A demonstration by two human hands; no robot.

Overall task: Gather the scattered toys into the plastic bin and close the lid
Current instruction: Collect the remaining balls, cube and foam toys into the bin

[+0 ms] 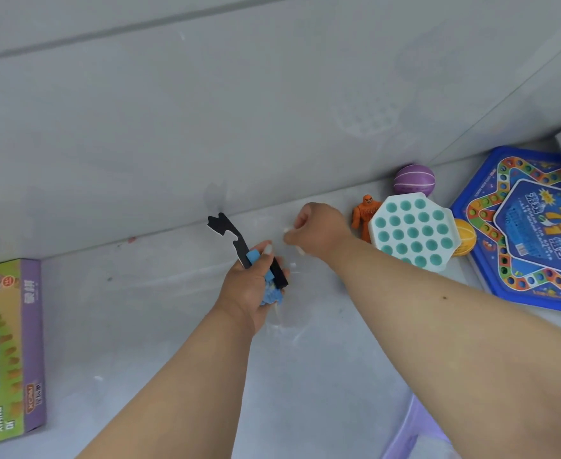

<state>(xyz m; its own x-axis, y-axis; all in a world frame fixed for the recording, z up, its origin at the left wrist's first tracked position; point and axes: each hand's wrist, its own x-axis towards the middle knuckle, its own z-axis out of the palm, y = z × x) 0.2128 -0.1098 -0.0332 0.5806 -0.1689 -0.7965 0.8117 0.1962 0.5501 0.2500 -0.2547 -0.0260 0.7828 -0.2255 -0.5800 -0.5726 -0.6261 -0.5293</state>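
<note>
Grey floor runs up to a grey wall, and on it the left hand (256, 286) grips a black and blue toy (249, 256), its long black part slanting up-left out of the fist. Just right, the right hand (315, 228) is curled, seemingly empty, nearest the orange figure (365, 215), green peg tray (413, 231), purple ball (414, 179), yellow ball (464, 238) and game board (521, 226). Only the bin's (408, 432) lilac rim shows at bottom right, contents hidden; a toy box (7, 349) lies far left.

Floor (160, 326) smooth, scuffed grey; pop toy (413, 231) matt, perhaps silicone; board game (521, 226) glossy.
</note>
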